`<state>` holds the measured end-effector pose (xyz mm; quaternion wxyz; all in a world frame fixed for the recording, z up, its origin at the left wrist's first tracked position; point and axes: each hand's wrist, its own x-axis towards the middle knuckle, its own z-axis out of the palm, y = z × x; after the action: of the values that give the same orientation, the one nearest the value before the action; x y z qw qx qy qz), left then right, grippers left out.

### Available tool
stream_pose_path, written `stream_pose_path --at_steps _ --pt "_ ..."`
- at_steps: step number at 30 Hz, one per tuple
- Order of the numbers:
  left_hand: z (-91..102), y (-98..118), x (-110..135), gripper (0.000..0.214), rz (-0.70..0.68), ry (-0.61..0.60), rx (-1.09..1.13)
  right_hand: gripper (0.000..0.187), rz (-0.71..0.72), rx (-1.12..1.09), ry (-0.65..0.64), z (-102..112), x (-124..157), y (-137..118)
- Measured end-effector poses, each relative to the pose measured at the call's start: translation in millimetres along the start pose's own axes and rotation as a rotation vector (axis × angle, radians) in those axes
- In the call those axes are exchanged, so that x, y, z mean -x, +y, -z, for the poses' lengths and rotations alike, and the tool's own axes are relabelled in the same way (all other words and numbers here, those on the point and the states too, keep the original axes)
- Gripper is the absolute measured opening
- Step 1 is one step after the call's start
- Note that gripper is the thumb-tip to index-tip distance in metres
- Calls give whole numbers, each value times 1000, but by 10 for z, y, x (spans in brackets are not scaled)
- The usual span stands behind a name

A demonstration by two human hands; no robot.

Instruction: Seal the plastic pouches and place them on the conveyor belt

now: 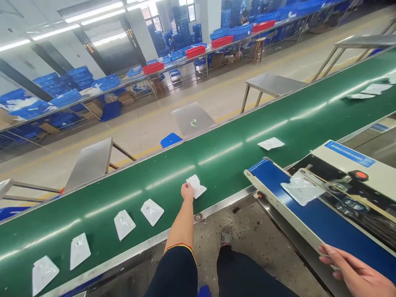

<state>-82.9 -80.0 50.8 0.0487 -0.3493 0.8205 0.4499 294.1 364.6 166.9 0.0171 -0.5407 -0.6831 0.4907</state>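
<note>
While left fingers (187, 186) pinch a crinkled pouch (197, 189), smooth belting (224, 167) gleams.

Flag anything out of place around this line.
A small, crumpled greenish scrap lies on a metal table across the green belt, and dark bits dot the floor nearby; both look like stray litter.

Past the far edge of the green belt (222, 165), small metal tables (275, 83) stand on a pale floor (222, 98) with a yellow stripe (148, 153). Farther back, a long bench (206, 52) holds blue bins (240, 31) and red bins (154, 67). Near it is a wooden stool (258, 49). Behind are a white pillar (214, 18) and bright windows (152, 14). Long lights (94, 13) glow overhead, and their shine makes streaks along the belt.
</note>
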Motion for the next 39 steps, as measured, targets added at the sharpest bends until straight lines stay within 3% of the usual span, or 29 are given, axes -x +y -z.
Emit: stream_pose_path --at_steps 5,8,11,14,17,23,29,31,33,36,39 --pt "-133 337 598 17 -456 -269 -49 67 -47 20 -98 20 107 -120" --pt "-257 488 1213 16 -731 -483 -42 68 36 -2 -106 -111 185 -134" --pt "-457 573 1980 21 -877 -710 29 69 181 -81 -119 -270 256 -176" --pt "-697 597 2754 28 -873 -972 105 76 288 -285 -153 -308 284 -202" --pt "-909 595 3363 41 -765 -1216 165 78 282 -339 -80 -138 264 -122" --pt "-1217 531 4000 54 -636 -1510 97 84 200 -350 146 415 327 234" --pt "-1358 431 4410 57 -579 -1666 -22 73 45 -498 246 580 518 445" --pt "-1369 467 4532 52 -661 -1694 -100 65 74 -489 282 626 550 563" --pt "-1415 522 4656 42 -828 -1671 -174 63 65 -486 346 712 548 712" --pt "-1621 545 4906 37 -978 -1616 -240 67 -58 -519 488 923 477 941" --pt "-1968 433 5274 34 -829 -1687 -243 69 -121 -585 631 1184 344 1144"
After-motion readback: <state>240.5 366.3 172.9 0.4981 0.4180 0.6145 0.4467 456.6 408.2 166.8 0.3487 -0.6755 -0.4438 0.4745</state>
